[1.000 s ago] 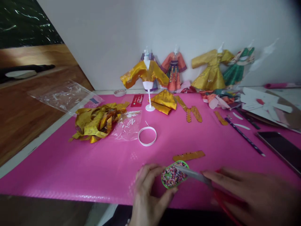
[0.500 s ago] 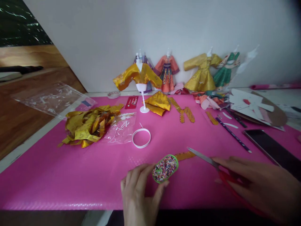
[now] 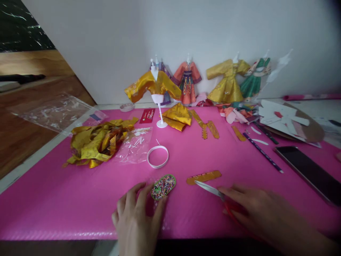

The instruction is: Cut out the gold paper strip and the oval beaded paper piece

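Between its thumb and fingers my left hand (image 3: 138, 213) grips a small oval green-rimmed box of multicoloured beads (image 3: 163, 186) at the front of the pink mat (image 3: 66, 202). My right hand (image 3: 255, 209) holds red-handled scissors (image 3: 209, 188), their blades closed and pointing left. The blade tips are beside or over the lower edge of a golden fabric strip (image 3: 205, 176), which lies flat with small marks along its upper side. Behind the bead box lies a white ring of narrow tape (image 3: 158, 156).
Golden fabric scraps (image 3: 101, 142) and a plastic bag (image 3: 137, 145) lie left. A mannequin in a golden top (image 3: 154, 89) stands behind, with other dressed mannequins (image 3: 188, 80) along the wall. A phone (image 3: 306, 170), pencil (image 3: 262, 153) and paper pieces (image 3: 285, 121) lie right.
My left hand has moved left with the bead box, baring the whole golden strip. The scissors in my right hand have moved left and down, to the strip's near edge.
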